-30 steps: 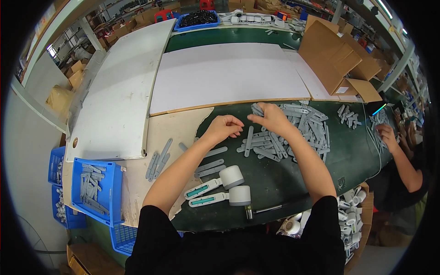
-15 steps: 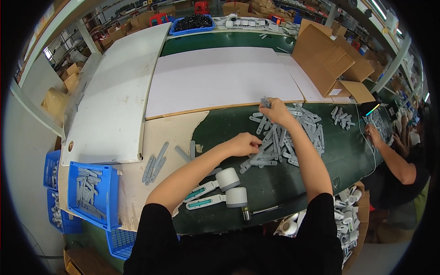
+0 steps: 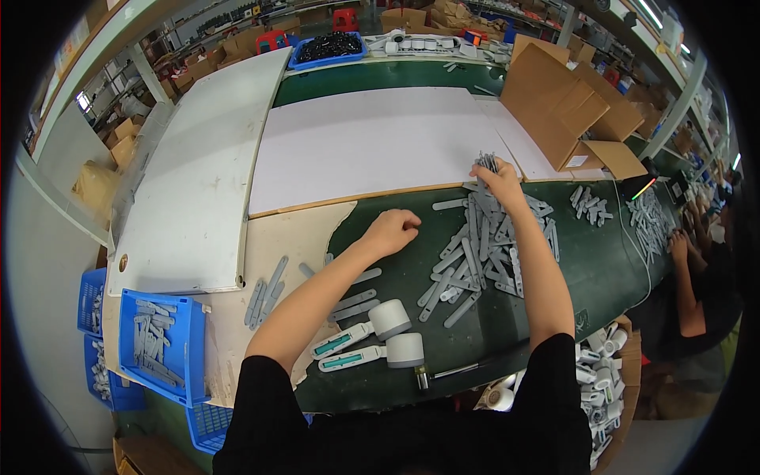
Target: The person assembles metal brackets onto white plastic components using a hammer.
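Seen in the head view: clamped between thumb and fingers of the right hand (image 3: pixel 500 180), at the far side of the heap, a bunch of grey strips (image 3: pixel 487 161), ends bristling upward. Piled criss-cross nearer on the green table (image 3: pixel 606 257), a loose heap (image 3: pixel 473 245) of similar pieces: slim, flat, round-ended, pale to mid grey. Left of it, apart, the left hand (image 3: pixel 393 232), fingers curled, impossible to tell whether fingertips meet.
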The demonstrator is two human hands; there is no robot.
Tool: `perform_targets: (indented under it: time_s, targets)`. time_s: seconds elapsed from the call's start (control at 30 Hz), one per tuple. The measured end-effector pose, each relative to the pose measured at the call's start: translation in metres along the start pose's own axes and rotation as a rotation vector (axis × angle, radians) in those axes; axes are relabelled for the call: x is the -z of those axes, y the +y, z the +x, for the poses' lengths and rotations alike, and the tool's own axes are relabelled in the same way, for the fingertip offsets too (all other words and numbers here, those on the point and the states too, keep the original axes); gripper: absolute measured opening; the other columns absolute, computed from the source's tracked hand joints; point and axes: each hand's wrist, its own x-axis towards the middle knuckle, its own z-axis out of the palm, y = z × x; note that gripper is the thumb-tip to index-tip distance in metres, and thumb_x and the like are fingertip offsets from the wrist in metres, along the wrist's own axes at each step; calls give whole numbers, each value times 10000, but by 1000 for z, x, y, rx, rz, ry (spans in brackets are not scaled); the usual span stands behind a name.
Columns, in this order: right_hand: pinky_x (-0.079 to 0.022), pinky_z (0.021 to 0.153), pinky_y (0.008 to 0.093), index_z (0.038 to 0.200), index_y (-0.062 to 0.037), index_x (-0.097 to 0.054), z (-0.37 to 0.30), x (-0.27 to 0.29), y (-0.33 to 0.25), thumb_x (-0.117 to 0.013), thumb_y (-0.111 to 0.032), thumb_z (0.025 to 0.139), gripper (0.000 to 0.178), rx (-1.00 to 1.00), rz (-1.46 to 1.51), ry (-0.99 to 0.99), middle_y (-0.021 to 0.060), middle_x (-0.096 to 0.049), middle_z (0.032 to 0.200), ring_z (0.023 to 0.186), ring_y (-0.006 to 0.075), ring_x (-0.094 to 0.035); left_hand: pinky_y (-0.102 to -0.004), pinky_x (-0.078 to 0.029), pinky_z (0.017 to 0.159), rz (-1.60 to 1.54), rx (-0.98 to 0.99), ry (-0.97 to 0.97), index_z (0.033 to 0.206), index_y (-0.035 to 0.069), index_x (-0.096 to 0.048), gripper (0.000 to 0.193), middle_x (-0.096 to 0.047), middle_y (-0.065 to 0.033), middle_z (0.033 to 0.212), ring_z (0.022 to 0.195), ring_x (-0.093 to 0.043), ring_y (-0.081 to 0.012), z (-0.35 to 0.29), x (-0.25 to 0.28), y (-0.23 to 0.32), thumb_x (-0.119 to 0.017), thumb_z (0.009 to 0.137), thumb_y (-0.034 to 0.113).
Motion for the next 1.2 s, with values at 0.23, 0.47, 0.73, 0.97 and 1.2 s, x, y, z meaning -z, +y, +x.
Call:
perform_targets:
  time_s: [0.23,0.47,0.73,0.97,1.2]
  targets:
    - [-404,488,257,738,3,-558,-20,11,19,-578,-207,812,223,-64,50,143,41,-554,557,526,112,-503,-380,-486,785,272,-103,221,974,56,-627,301,-591,-130,1045,940,-588,-303,70,-44,23,-700,730,216]
    - [-383,377,246,743,-42,-508,-47,12,13,-611,-167,812,176,-385,446,138,4,-456,576,455,93,-431,-282,-491,488,-147,237,23,802,-23,-633,210,-615,-109,670,572,-604,-148,69,-25,22,-715,745,162]
    - [-354,413,262,719,-73,-513,-46,-62,-4,-674,-213,778,222,-450,460,-225,6,-483,606,493,106,-446,-254,-487,497,-563,247,20,925,-25,-583,286,-572,-55,701,586,-564,-116,6,-2,22,-694,786,199]
    - [-505,389,325,702,73,-554,-75,-94,-48,-570,-114,745,193,-502,2,-801,168,-602,590,454,228,-609,-407,-383,927,401,-143,-155,1161,120,-561,584,-500,-121,1145,1101,-445,-299,-114,46,-2,-759,655,333]
    - [-525,467,318,595,31,-576,-93,-177,-53,-600,-191,712,252,-229,-273,-891,146,-622,554,484,203,-634,-411,-390,815,530,-10,122,953,98,-611,318,-589,-86,932,947,-548,-275,-163,34,-11,-707,661,181]
